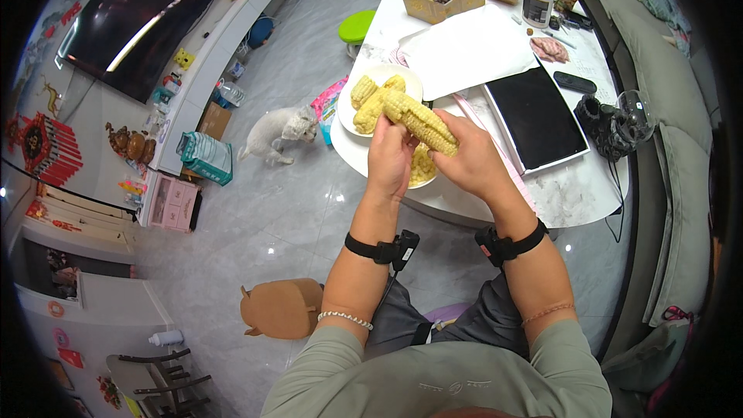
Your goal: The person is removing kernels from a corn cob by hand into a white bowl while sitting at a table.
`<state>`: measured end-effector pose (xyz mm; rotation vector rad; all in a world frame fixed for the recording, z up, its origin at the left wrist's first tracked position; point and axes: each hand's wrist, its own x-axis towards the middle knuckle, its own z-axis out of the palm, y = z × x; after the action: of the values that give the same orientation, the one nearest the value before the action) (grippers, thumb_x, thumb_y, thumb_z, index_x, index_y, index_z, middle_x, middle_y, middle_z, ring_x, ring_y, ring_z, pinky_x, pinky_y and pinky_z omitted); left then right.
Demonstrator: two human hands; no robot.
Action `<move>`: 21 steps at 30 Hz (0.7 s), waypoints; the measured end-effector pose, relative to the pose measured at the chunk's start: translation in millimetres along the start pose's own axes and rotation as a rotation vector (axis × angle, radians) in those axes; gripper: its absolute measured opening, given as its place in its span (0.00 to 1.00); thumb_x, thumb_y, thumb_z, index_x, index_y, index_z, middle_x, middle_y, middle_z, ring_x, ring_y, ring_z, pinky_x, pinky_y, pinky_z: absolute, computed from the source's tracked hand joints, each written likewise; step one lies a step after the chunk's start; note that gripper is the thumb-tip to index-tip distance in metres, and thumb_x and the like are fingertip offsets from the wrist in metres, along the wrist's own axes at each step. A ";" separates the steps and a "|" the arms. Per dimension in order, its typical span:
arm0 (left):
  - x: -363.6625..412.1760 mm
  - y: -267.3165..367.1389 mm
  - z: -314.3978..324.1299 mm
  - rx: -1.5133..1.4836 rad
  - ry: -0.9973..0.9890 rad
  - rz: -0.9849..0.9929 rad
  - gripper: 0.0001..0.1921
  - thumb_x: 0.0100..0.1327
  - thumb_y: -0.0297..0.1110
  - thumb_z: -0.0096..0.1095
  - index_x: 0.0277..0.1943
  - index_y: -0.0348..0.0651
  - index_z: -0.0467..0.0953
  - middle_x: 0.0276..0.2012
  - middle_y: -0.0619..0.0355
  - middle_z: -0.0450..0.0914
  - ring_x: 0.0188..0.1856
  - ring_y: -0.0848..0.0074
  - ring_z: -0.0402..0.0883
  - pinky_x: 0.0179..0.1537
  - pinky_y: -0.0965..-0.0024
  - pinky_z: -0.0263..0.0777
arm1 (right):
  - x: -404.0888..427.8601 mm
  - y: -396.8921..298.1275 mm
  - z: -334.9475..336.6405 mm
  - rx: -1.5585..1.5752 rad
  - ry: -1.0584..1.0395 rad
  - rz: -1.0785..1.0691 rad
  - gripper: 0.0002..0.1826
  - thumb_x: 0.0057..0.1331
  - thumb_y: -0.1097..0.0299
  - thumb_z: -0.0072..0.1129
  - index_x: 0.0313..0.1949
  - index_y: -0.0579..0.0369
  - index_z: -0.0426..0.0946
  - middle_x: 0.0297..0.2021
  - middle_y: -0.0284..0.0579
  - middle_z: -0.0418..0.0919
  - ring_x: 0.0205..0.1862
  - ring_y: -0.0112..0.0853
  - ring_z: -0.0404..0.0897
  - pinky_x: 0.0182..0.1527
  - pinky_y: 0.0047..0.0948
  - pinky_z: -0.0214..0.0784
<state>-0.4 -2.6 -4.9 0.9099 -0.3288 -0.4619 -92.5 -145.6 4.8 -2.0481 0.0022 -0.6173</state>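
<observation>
Between both hands I hold a yellow corn cob (419, 122), tilted over the table's near end. A dark groove runs along it where kernels are gone. My left hand (390, 154) grips the far end, its thumb pressed against the kernels. Around the near end, on the right side, curl the fingers of my right hand (473, 151). Directly beneath is a bowl of loose kernels (422, 167), mostly hidden by the hands and cob. Beyond my left hand, a white plate (346, 105) carries several corn pieces (371, 105).
A white table (464, 204) bears a black-topped tray or box (537, 119), a large white sheet (470, 49), a filled cardboard box (444, 6) and a dark jar (538, 3). On the floor to the left stands a white dog (278, 130); a brown animal-shaped stool (281, 307) is nearer.
</observation>
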 end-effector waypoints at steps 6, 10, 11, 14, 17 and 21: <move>-0.4 -4.0 -4.6 -0.005 0.025 0.033 0.30 0.72 0.23 0.45 0.77 0.38 0.62 0.67 0.54 0.74 0.66 0.71 0.74 0.68 0.60 0.69 | 0.9 4.5 0.3 -0.063 0.014 -0.010 0.34 0.58 0.73 0.71 0.66 0.64 0.76 0.50 0.62 0.85 0.53 0.53 0.86 0.58 0.41 0.78; -0.5 -1.5 -4.0 0.012 0.047 -0.006 0.26 0.77 0.30 0.52 0.76 0.39 0.65 0.66 0.57 0.75 0.66 0.74 0.74 0.68 0.62 0.69 | 0.5 3.6 -0.1 -0.063 0.033 -0.025 0.32 0.59 0.70 0.66 0.65 0.60 0.77 0.47 0.62 0.84 0.51 0.56 0.84 0.55 0.47 0.78; -0.5 -0.4 -2.5 0.013 0.065 -0.018 0.25 0.80 0.33 0.54 0.76 0.39 0.65 0.66 0.58 0.75 0.66 0.75 0.74 0.68 0.63 0.69 | -0.6 4.1 -0.5 -0.067 0.025 -0.015 0.33 0.59 0.70 0.66 0.65 0.61 0.77 0.48 0.62 0.84 0.51 0.56 0.84 0.56 0.47 0.78; 0.9 -2.5 -1.6 0.060 0.050 0.000 0.25 0.84 0.41 0.55 0.75 0.39 0.65 0.66 0.58 0.75 0.65 0.75 0.76 0.67 0.65 0.70 | 0.2 5.6 0.0 -0.070 0.026 -0.021 0.33 0.59 0.70 0.66 0.65 0.62 0.76 0.48 0.63 0.84 0.51 0.56 0.84 0.56 0.46 0.78; 0.6 -4.3 -1.8 0.093 0.029 0.019 0.25 0.84 0.43 0.54 0.75 0.38 0.65 0.67 0.58 0.75 0.65 0.75 0.77 0.67 0.66 0.70 | 0.7 4.5 -0.7 -0.062 0.023 -0.018 0.34 0.58 0.71 0.69 0.66 0.64 0.76 0.49 0.63 0.84 0.52 0.55 0.85 0.57 0.44 0.78; -0.7 -3.3 -0.1 0.101 0.023 0.025 0.24 0.84 0.40 0.52 0.75 0.38 0.64 0.67 0.57 0.75 0.65 0.73 0.76 0.67 0.64 0.71 | 0.8 3.5 -1.3 -0.042 0.015 -0.004 0.35 0.58 0.72 0.71 0.66 0.65 0.76 0.51 0.63 0.85 0.53 0.53 0.86 0.58 0.42 0.78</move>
<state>-1.8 -3.9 -7.7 1.0077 -0.3444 -0.4140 -91.5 -148.7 2.9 -2.0844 0.0193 -0.6399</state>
